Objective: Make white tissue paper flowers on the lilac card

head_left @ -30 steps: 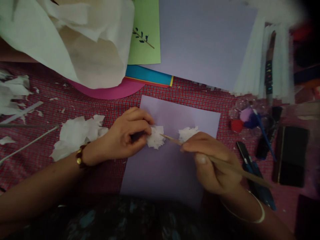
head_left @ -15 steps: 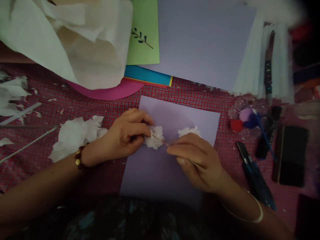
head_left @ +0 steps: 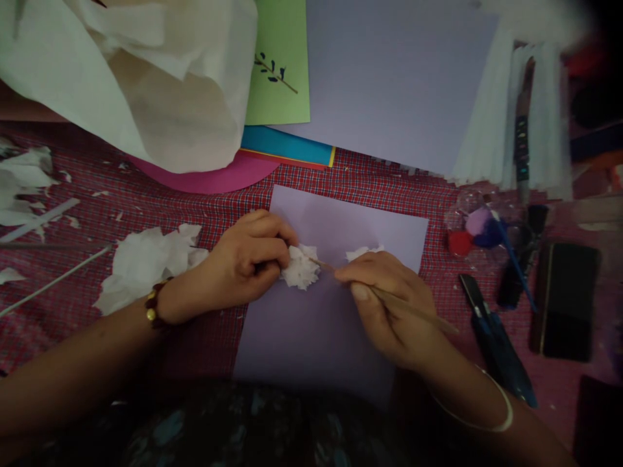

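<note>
My right hand (head_left: 392, 301) holds a thin paintbrush (head_left: 413, 310) with a tan handle between thumb and fingers. The brush's tip meets the top of a small white crumpled-paper flower (head_left: 302, 271). Against that flower's left side, the curled fingers of my left hand (head_left: 248, 256) pinch its edge. Both hands are over a lilac paper sheet (head_left: 311, 344). Partly hidden behind my right fingers, a second white paper flower (head_left: 364, 251) lies on the same sheet.
Torn white paper (head_left: 146, 259) lies beside my left wrist. On the right are a paint palette (head_left: 460, 241), a box cutter (head_left: 496, 344) and a black phone (head_left: 567, 301). Farther back are a green card (head_left: 282, 39) with a painted twig and a large crumpled white sheet (head_left: 189, 110).
My right hand has shifted slightly right and turned, so more of the brush handle shows. The brush tip has moved a little up on the flower. My left hand stays nearly still.
</note>
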A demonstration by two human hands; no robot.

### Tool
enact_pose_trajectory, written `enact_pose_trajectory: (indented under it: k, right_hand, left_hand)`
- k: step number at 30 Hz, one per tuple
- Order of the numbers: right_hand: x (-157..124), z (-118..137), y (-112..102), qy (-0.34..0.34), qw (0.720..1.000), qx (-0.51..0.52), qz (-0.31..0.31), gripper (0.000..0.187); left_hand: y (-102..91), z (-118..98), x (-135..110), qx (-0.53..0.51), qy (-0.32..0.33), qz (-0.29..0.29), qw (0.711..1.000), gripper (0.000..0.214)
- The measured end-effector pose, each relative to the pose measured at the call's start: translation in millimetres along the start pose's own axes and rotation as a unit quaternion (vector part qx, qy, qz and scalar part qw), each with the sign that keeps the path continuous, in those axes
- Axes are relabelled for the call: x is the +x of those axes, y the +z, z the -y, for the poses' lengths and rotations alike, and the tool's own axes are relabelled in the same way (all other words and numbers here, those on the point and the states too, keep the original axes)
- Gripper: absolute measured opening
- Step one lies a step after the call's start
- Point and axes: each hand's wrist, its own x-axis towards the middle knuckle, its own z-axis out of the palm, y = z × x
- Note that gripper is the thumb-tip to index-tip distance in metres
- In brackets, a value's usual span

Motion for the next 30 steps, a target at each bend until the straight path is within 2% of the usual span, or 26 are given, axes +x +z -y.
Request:
enact_pose_trajectory:
  k: [9,15,23,30]
  right_hand:
    - [1.5,3.4,0.7,0.052,0.998,0.045,0.006,0.019]
    - [-0.5,-1.7,0.6,0.091,0.99,0.086,-0.066,0.02]
    - [4.2,2.6,3.7,0.097,0.991,0.087,0.001,0.021]
    - [9.4,1.2,5.3,0.144,0.985,0.094,-0.014,0.022]
  left_hand:
    - [2.6,2.2,-0.7,-0.003,0.01,-0.005,1.0,0.02]
    - [1.6,1.3,0.1,-0.005,0.001,0.005,1.0,0.02]
    - [1.9,1.4,0.1,0.003,0.005,-0.005,1.0,0.019]
    - [1.5,0.1,1.6,0.003,0.002,-0.009,1.0,0.023]
